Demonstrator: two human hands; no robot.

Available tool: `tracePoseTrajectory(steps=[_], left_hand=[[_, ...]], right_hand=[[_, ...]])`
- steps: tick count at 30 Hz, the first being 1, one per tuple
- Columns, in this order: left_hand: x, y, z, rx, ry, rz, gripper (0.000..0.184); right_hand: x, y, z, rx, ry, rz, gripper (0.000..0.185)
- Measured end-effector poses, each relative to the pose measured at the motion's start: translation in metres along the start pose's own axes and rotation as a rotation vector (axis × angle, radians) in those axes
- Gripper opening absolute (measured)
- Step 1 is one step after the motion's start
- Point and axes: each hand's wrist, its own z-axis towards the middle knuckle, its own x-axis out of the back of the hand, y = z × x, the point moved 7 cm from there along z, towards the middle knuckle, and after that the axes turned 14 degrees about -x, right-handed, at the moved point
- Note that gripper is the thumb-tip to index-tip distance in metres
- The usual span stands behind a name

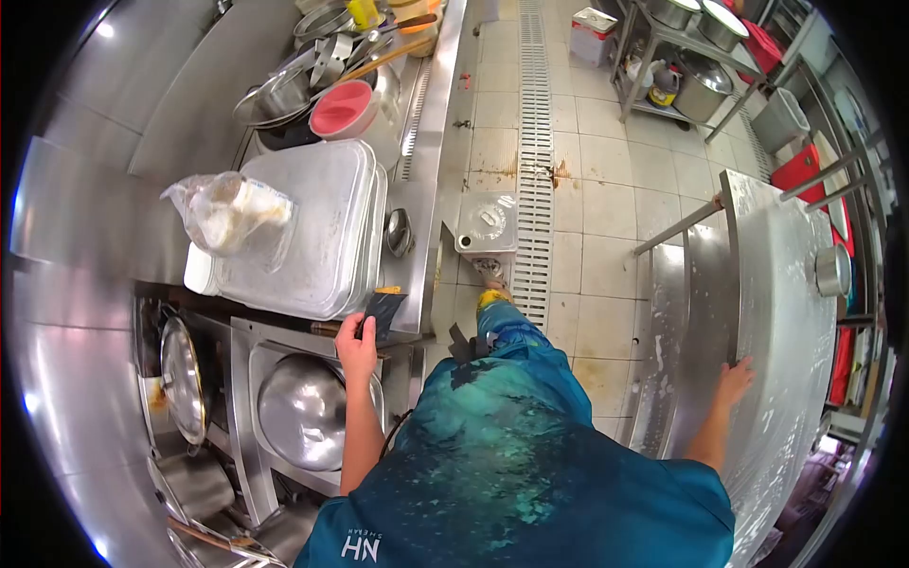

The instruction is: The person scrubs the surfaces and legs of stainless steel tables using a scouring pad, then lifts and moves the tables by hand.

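My left hand (356, 348) is closed around a dark flat piece with a yellow-orange edge (385, 308). I cannot make out its exact kind. It is at the front edge of the steel counter, close to a stack of large pale plastic lids or trays (322, 218). On that stack lies a clear plastic bag (227, 213) with white contents. Out to the other side, my right hand (734, 381) rests with fingers apart at the edge of a wet steel table (776, 312), which carries streaks of suds. Nothing shows in that hand.
Pans and bowls, with a pink-lined tub (343, 109), crowd the far counter. A large metal bowl (305, 412) and pots fill the stove side. A lidded plastic container (487, 225) stands by the floor drain grate (535, 114). A small pot (833, 271) sits on the right table.
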Motion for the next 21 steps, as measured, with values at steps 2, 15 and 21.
tracePoseTrajectory(steps=[2,15,21], left_hand=[[0.003,-0.001,0.009,-0.003,-0.012,-0.009,0.017],[-0.03,0.021,0.015,0.079,-0.228,0.028,0.019],[-0.082,0.038,0.042,0.104,-0.274,0.042,0.016]], right_hand=[[-0.004,0.002,0.004,-0.023,-0.024,0.001,0.077],[0.002,0.001,0.002,-0.145,-0.107,0.121,0.079],[0.007,-0.001,0.003,-0.158,-0.113,-0.005,0.077]])
